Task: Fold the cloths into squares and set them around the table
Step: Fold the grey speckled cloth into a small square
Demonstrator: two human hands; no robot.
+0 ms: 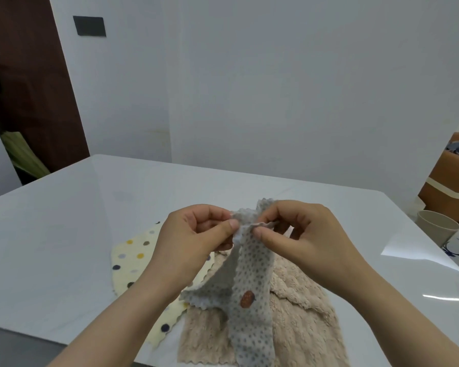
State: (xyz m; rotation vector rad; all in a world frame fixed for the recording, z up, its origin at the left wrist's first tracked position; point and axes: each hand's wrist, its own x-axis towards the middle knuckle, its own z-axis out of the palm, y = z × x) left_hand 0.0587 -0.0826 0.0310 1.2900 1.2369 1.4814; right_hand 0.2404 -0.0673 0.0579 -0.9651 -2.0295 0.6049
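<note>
Two hands, left hand (196, 234) and right hand (300, 231), pinch the top edge of a grey dotted cloth (247, 292), lifted above a beige fluffy cloth (302, 313) and a cream polka-dot cloth (133, 258) on the white table (64, 234).

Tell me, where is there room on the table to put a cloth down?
Bare table lies left of the yellow spotted cloth, right of the beige fluffy cloth, and along the far edge beyond the lifted grey dotted cloth. The near middle is crowded: those cloths overlap there.
</note>
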